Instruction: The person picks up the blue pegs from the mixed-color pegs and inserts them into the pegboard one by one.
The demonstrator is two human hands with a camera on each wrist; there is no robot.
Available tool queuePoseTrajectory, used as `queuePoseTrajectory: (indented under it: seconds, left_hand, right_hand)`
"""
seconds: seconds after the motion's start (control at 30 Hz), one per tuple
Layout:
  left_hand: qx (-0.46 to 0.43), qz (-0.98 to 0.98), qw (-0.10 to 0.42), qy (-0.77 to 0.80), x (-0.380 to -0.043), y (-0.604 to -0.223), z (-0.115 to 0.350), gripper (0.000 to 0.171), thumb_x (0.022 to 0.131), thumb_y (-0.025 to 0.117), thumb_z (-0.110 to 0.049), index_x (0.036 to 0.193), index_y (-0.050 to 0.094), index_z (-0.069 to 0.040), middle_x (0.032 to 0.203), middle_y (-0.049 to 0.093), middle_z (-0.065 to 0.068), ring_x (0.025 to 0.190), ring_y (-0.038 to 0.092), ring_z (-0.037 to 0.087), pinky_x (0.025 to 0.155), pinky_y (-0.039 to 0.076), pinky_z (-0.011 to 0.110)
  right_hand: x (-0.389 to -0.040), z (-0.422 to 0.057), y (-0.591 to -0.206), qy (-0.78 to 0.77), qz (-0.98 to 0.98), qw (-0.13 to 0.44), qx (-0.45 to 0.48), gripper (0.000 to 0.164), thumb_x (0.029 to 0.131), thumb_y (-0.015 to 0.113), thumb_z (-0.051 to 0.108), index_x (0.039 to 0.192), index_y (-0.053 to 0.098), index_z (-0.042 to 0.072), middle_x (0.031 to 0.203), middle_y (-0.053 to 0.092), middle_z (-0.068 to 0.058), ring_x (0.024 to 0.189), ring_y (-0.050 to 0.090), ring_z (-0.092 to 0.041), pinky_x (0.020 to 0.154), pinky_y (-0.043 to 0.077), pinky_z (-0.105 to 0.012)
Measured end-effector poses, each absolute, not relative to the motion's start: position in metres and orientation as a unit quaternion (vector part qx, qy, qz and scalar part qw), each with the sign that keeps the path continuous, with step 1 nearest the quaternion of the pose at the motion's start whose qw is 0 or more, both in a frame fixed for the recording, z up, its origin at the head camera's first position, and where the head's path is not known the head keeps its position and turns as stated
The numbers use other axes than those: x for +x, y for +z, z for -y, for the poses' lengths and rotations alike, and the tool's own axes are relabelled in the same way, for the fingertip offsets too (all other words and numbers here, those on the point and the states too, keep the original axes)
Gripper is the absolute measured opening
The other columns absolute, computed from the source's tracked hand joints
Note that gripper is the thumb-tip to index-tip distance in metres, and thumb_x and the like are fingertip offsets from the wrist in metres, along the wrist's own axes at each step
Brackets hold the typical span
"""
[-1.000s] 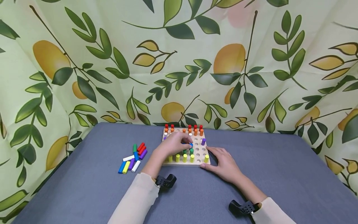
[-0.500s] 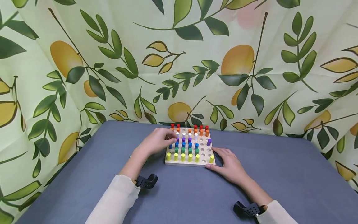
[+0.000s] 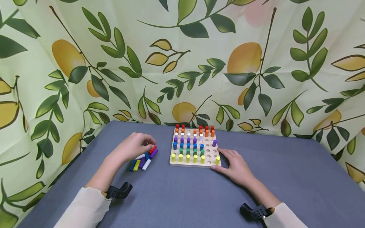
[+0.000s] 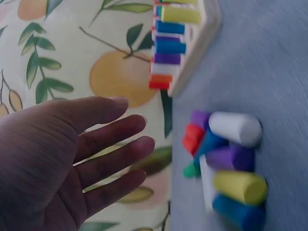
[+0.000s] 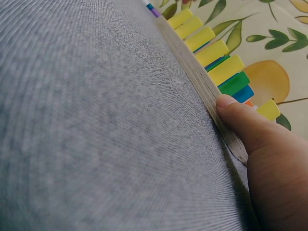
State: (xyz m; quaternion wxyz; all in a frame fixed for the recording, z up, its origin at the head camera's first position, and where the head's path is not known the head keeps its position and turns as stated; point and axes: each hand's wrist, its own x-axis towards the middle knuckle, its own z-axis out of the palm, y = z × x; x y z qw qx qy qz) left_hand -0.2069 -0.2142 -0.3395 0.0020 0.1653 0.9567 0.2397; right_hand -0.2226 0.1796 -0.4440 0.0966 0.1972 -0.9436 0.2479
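Note:
A wooden pegboard holds rows of coloured pegs in the head view: red and orange at the back, then white, purple, blue, green and yellow at the front. My right hand holds its near right corner, with the thumb at the front edge and fingers along the right side. In the right wrist view, the thumb presses on the board's edge. My left hand hovers over a pile of loose pegs left of the board. Its relaxed fingers hold nothing in the left wrist view.
The pile has a red peg, a yellow peg, a white peg, and several purple, blue and green ones. Bare holes show on the board's right side. Behind the grey tabletop hangs a leaf-and-fruit-patterned cloth.
My left hand has left a blue peg among the board's blue pegs and moved left to the loose pile. The right hand stays at the corner. The head view has shifted slightly.

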Motion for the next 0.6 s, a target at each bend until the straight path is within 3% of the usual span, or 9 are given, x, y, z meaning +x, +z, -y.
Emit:
queuePoseTrajectory:
  seconds: [0.33,0.6]
  left_hand:
    - [0.148,-0.962,-0.020,0.230,-0.186,-0.357,0.249,0.015,0.094,0.069,-0.013,0.105,0.076,-0.008,0.097,0.077,0.004,0.086,0.070,0.015,0.077,0.059,0.038]
    - [0.145,-0.959,-0.051,0.238,-0.172,-0.375,0.268,0.013,0.091,0.071,-0.011,0.102,0.077,-0.011,0.089,0.075,-0.002,0.079,0.066,0.009,0.070,0.053,0.027]
  right_hand:
    - [-0.225,-0.180,-0.446,0.249,0.943,0.093,0.198,0.084,0.083,0.073,0.063,0.146,0.054,0.012,0.143,0.061,-0.013,0.133,0.051,-0.034,0.109,0.039,-0.061]
    - [-0.225,-0.180,-0.447,0.249,0.944,0.090,0.196,0.084,0.083,0.072,0.064,0.147,0.053,0.012,0.143,0.060,-0.014,0.133,0.051,-0.035,0.109,0.039,-0.062]
